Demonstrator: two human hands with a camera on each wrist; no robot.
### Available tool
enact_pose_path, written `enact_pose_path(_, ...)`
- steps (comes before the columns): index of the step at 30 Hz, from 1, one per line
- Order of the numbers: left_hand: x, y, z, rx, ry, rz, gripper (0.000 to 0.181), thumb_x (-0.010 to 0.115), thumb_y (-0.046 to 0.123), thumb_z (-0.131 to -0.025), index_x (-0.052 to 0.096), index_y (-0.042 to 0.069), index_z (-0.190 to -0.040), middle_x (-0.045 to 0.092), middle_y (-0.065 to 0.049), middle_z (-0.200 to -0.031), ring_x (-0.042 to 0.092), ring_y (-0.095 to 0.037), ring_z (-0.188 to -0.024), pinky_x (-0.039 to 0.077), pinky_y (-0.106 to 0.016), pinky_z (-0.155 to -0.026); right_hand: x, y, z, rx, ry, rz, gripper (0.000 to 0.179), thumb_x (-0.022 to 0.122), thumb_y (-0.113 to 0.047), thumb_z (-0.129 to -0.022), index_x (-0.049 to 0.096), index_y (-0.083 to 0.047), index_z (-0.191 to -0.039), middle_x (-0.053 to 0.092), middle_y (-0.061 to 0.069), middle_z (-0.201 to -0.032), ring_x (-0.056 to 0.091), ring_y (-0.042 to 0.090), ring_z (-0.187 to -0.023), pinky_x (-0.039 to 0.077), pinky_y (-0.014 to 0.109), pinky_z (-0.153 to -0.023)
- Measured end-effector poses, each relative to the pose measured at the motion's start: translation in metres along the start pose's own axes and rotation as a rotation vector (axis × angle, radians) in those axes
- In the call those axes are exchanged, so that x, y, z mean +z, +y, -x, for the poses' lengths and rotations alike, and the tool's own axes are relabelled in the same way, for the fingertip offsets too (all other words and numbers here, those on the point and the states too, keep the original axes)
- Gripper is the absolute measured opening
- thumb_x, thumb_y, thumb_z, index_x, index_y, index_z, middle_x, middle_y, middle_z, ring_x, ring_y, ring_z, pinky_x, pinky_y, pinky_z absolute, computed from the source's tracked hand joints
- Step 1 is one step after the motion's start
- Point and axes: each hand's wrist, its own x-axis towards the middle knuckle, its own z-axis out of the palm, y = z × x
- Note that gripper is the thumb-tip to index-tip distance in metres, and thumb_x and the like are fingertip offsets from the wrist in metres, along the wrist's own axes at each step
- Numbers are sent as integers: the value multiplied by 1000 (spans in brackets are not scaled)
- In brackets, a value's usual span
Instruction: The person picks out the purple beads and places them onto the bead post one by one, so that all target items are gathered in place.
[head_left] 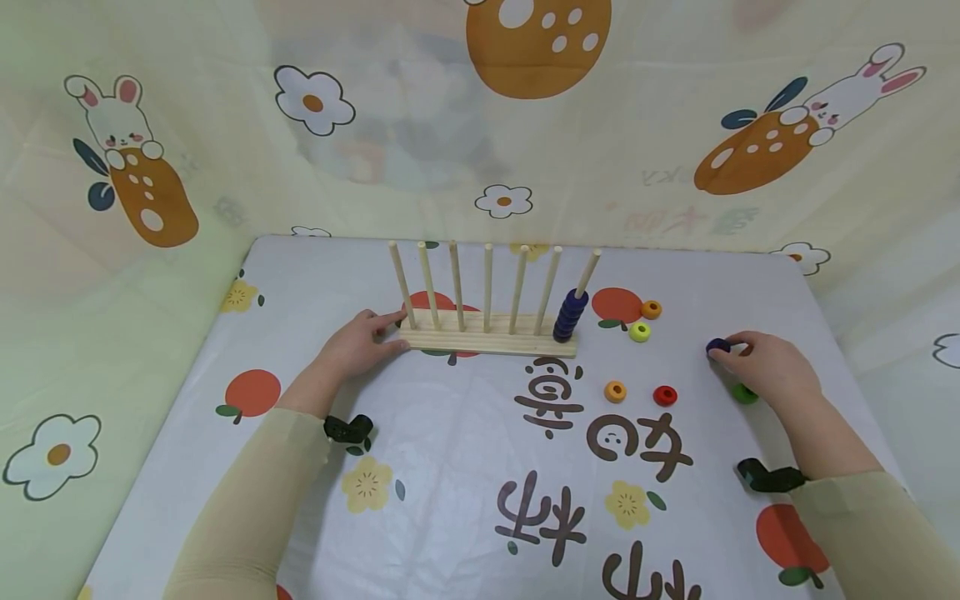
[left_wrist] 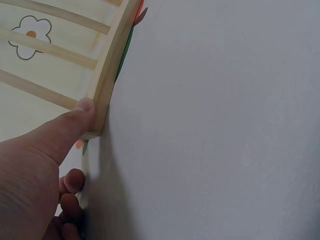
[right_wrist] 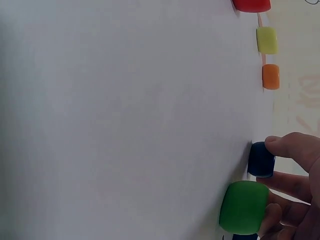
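A dark blue bead (head_left: 716,344) is pinched in the person's right hand (head_left: 772,367) at the right of the desk (head_left: 450,467), a green bead (head_left: 745,395) just beside. The left hand (head_left: 360,343) grips the left end of a wooden seven-peg rack (head_left: 487,340); dark blue beads (head_left: 570,317) stack on its rightmost peg. Between lie red (head_left: 665,402), yellow-green (head_left: 640,337) and orange beads (head_left: 651,314).

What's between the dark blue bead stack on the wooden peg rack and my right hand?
In the head view, a round yellow bead, with a round orange bead just beyond; a second orange bead and a red bead lie nearer you.
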Motion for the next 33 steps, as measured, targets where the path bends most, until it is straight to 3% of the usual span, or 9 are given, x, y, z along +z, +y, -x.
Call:
enact_pose_path(8,1,-2,-2,8,5,-1,66,67,49,-92,41,39,-151,49,-8,-110,49,-26,-94,41,-41,-80,-1,-3,4,-11,49,-18,63,63,-47,-93,52,4,-129,57,27,-106,52,36,-84,48,37,-57)
enact_pose_path(24,0,1,1,21,6,-9,66,67,47,-92,41,35,-152,48,-9,-109,48,-26,-91,40,-40,-79,-7,-21,11,-35,81,-14,69,63,-54,-91,53,2,-130,59,25,-105,53,35,-85,45,40,-62)
enact_pose_path(33,0,1,1,20,5,-7,66,67,48,-92,41,35,-151,47,-9,-110,49,-26,-92,41,-40,-80,-11,-37,17,-61,131,-14,72,60,-60,-91,54,0,-131,60,23,-102,52,34,-83,44,33,-57)
